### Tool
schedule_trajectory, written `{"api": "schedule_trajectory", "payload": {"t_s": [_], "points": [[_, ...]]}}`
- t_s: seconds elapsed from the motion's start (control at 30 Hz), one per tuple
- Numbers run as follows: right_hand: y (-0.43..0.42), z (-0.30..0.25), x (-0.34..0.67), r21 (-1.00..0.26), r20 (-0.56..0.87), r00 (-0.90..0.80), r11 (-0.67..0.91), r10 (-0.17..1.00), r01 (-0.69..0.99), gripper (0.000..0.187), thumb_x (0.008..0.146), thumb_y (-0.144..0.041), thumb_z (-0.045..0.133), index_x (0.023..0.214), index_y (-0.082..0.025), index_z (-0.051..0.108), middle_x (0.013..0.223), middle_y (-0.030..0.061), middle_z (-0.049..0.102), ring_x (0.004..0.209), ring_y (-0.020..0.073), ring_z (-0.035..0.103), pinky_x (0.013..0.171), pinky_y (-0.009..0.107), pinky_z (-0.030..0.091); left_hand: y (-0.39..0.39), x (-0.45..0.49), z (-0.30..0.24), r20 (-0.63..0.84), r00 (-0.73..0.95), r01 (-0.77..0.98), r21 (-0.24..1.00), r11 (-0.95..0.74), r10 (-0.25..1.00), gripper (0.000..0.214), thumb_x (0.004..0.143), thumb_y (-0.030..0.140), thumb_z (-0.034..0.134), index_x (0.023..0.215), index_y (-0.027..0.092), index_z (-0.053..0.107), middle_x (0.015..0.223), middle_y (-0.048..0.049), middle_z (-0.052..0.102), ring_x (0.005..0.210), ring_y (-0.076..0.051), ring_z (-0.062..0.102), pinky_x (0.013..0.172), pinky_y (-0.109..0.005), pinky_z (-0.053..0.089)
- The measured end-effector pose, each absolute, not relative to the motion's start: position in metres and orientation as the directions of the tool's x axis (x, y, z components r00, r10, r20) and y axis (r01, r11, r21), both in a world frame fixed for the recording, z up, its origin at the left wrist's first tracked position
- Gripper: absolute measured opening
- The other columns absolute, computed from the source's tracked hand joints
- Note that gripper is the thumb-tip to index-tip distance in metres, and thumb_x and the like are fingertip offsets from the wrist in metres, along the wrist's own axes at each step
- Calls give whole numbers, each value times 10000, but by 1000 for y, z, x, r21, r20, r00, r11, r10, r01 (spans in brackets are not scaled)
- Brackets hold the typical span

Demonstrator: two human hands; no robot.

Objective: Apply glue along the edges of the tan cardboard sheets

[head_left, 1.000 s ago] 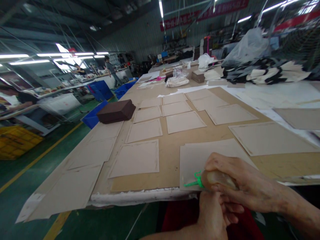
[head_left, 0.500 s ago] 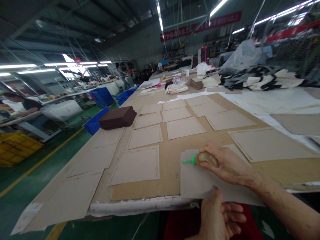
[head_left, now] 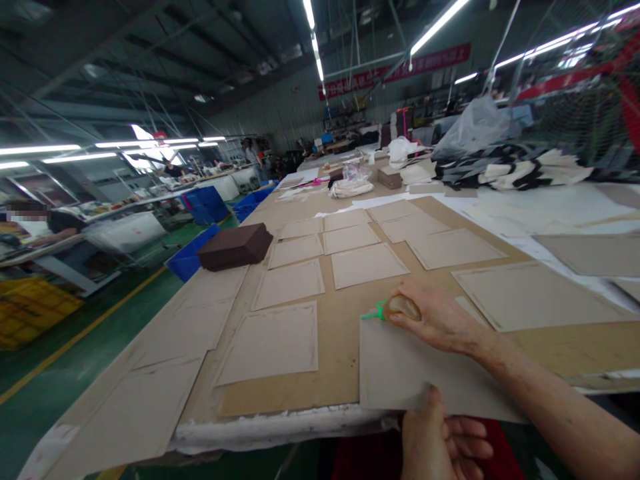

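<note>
My right hand [head_left: 433,317] grips a squeeze bottle [head_left: 403,307] of amber liquid that looks like glue. Its green nozzle points left and sits at the far left corner of a beige sheet [head_left: 400,367], which looks like thin board. At that sheet's near edge is my left hand [head_left: 435,433], thumb on top and the other fingers curled below the edge, pinching it. The sheet lies partly over the table's front edge. Part of another beige sheet [head_left: 470,308] shows behind my right wrist.
Rows of similar beige sheets [head_left: 273,343], several with marks along their edges, cover the brown tabletop board [head_left: 345,347]. A dark brown stack [head_left: 235,247] stands on the left edge, near a blue bin [head_left: 193,257]. Dark and pale fabric pieces [head_left: 505,163] are heaped at the back right.
The nozzle has moved from just inside the sheet's left side to its far left corner. My left hand keeps its hold on the near edge. The view has tilted slightly.
</note>
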State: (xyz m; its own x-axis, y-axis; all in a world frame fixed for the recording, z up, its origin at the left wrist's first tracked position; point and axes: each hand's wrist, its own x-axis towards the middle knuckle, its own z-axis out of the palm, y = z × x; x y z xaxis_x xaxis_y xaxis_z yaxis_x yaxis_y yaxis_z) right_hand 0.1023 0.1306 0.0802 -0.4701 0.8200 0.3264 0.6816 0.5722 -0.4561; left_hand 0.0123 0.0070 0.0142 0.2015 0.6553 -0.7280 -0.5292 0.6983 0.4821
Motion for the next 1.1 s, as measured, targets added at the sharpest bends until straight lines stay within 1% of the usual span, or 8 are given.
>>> {"api": "schedule_trajectory", "payload": {"t_s": [0.17, 0.27, 0.4, 0.53, 0.67, 0.83, 1.0, 1.1], "points": [[123, 91, 110, -491, 262, -525, 581, 809, 649, 199, 831, -348, 600, 976, -219, 555, 944, 20, 605, 838, 192, 574, 735, 319, 411, 6, 16, -6, -701, 194, -537, 509, 673, 686, 544, 912, 490, 308, 758, 68, 614, 689, -123, 654, 446, -114, 553, 358, -191, 261], [125, 92, 110, -483, 277, -507, 575, 816, 661, 198, 834, -337, 598, 981, -217, 545, 960, 28, 603, 860, 206, 570, 755, 333, 404, 6, 17, -12, -693, 197, -539, 514, 667, 694, 560, 895, 515, 332, 739, 65, 627, 707, -135, 657, 453, -114, 554, 354, -188, 267], [128, 91, 107, -469, 308, -489, 577, 816, 669, 207, 840, -321, 583, 1004, -203, 540, 983, 55, 595, 883, 224, 561, 750, 340, 401, 7, 14, -13, -684, 219, -538, 510, 671, 696, 553, 905, 491, 340, 711, 62, 631, 704, -125, 649, 456, -114, 564, 348, -190, 287], [120, 97, 115, -503, 250, -557, 598, 792, 624, 165, 829, -324, 600, 958, -227, 565, 931, 21, 610, 828, 194, 571, 721, 316, 406, 6, 11, -12, -661, 281, -536, 494, 685, 696, 545, 888, 515, 395, 715, 63, 645, 713, -108, 648, 482, -113, 571, 365, -195, 317], [117, 97, 124, -538, 235, -536, 568, 811, 623, 206, 828, -341, 602, 992, -225, 555, 948, 22, 608, 835, 196, 570, 721, 315, 407, 5, 12, -12, -673, 266, -534, 494, 686, 691, 579, 913, 496, 339, 689, 60, 646, 667, -91, 631, 470, -106, 557, 361, -198, 305], [126, 88, 119, -490, 296, -495, 574, 817, 656, 215, 839, -339, 590, 998, -202, 545, 966, 40, 599, 868, 206, 563, 757, 329, 402, 6, 12, -11, -672, 280, -510, 501, 699, 685, 605, 923, 490, 311, 675, 47, 639, 624, -76, 605, 460, -100, 563, 353, -185, 307], [127, 100, 120, -460, 273, -532, 594, 802, 660, 166, 838, -332, 588, 944, -212, 543, 918, 26, 593, 817, 201, 561, 706, 313, 392, 6, 14, -10, -676, 243, -518, 516, 682, 696, 572, 923, 486, 313, 700, 61, 625, 649, -80, 621, 453, -99, 554, 350, -190, 299], [126, 112, 132, -406, 237, -537, 585, 810, 703, 159, 838, -347, 582, 898, -208, 534, 876, 32, 580, 780, 205, 551, 664, 308, 378, 5, 15, -10, -690, 212, -519, 521, 678, 692, 537, 916, 484, 335, 717, 70, 614, 652, -87, 629, 438, -99, 540, 344, -191, 283]]}}
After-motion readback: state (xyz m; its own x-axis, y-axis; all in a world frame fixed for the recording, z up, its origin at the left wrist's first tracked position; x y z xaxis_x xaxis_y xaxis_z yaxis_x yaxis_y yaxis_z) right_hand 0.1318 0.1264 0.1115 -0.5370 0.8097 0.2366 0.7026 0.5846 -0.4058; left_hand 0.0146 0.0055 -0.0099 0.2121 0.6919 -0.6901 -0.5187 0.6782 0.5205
